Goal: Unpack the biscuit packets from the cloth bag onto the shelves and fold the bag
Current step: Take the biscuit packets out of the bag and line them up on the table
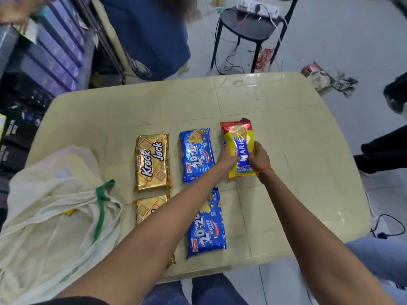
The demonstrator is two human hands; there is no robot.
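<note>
A yellow and red Marie biscuit packet (239, 139) lies on the cream table (286, 128), right of the middle. My left hand (226, 158) grips its left edge and my right hand (258, 157) grips its right edge. Two blue 20-20 packets lie to its left, one far (196, 150) and one near (209, 227). Two gold Krack Jack packets lie further left, one far (153, 161), the near one (147, 208) partly hidden by my left forearm. The white cloth bag (55, 216) with green handles slumps at the table's left front; something yellow shows in its mouth.
Shelves with purple and dark boxes (50, 58) stand at the far left. A black stool (246, 29) carrying a power strip and cables stands beyond the table. Other people's legs (383, 150) are at the right. Rags and a small box (326, 78) lie on the floor.
</note>
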